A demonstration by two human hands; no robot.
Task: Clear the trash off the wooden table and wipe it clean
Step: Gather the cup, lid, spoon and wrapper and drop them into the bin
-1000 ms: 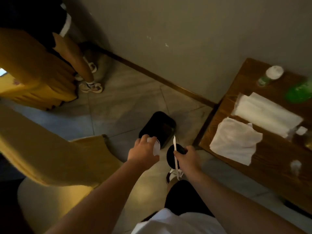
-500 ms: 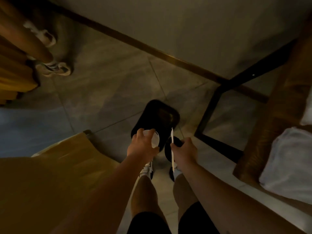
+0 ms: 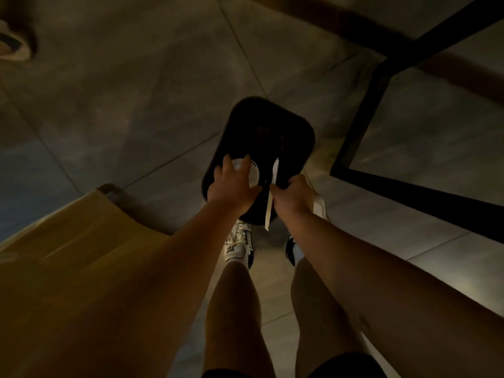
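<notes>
A black trash bin stands on the tiled floor straight ahead of my feet, its inside dark. My left hand is closed around a small white cup and holds it over the bin's near rim. My right hand grips a long thin white wrapped stick, held upright over the same rim; the hand also seems to hold a dark object, which I cannot make out. The wooden table top is out of view.
The table's black metal frame stands to the right of the bin. A yellow seat fills the lower left. My own legs and white shoes are below the hands. Another person's shoe shows at the far left edge.
My view has tipped further down, so the table top and the white cloths have left the frame. Both hands have moved forward over the bin, still holding the cup and the stick.
</notes>
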